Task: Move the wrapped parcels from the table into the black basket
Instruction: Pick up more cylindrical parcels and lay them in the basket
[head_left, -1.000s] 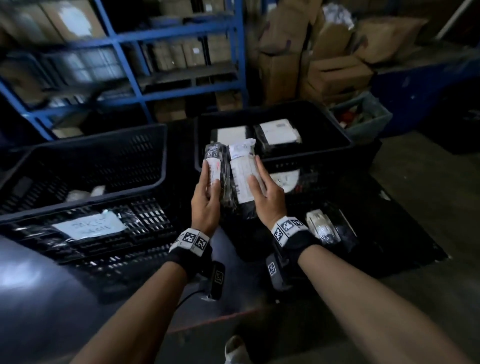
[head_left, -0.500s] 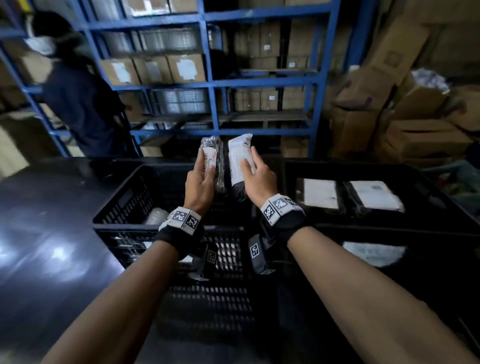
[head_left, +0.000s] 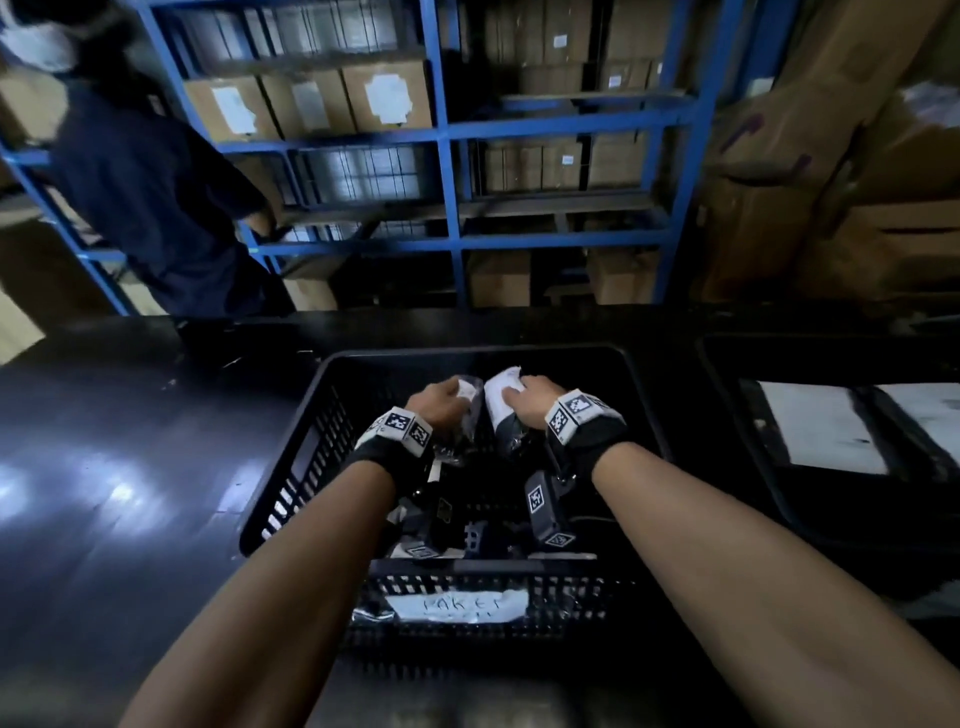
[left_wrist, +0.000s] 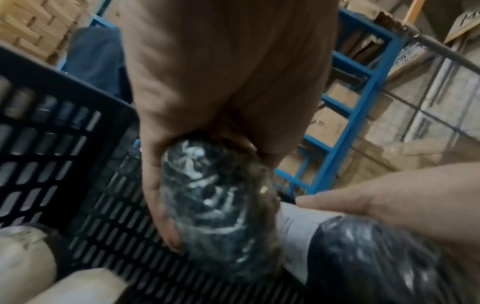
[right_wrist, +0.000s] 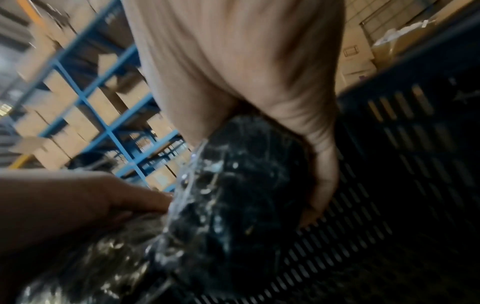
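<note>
2 wrapped parcels are held, 1 per hand, both lowered inside the black basket (head_left: 291, 499) on the dark table (head_left: 119, 467). The left hand (head_left: 435, 405) is curled round the left parcel (head_left: 470, 410); the right hand (head_left: 530, 402) is curled round the right parcel (head_left: 501, 402), w/ a white label facing up. The 2 parcels sit side by side, approx. touching.

2 baskets are counted: the near one w/ a handwritten paper tag (head_left: 457, 607) on its front wall, and a 2nd basket (head_left: 727, 415) at right w/ 2 white-labelled flat packs inside.

Only in the left wrist view are pale bundles (left_wrist: 28, 265) seen lying on the slotted basket floor, plus the bubble-wrap skin of the left parcel. In the right wrist view the right parcel's dark wrap is shown above the slotted floor; contact cannot be told. Only in the head view are the blue shelving (head_left: 452, 135) and a 2nd person (head_left: 150, 197) seen whole.
</note>
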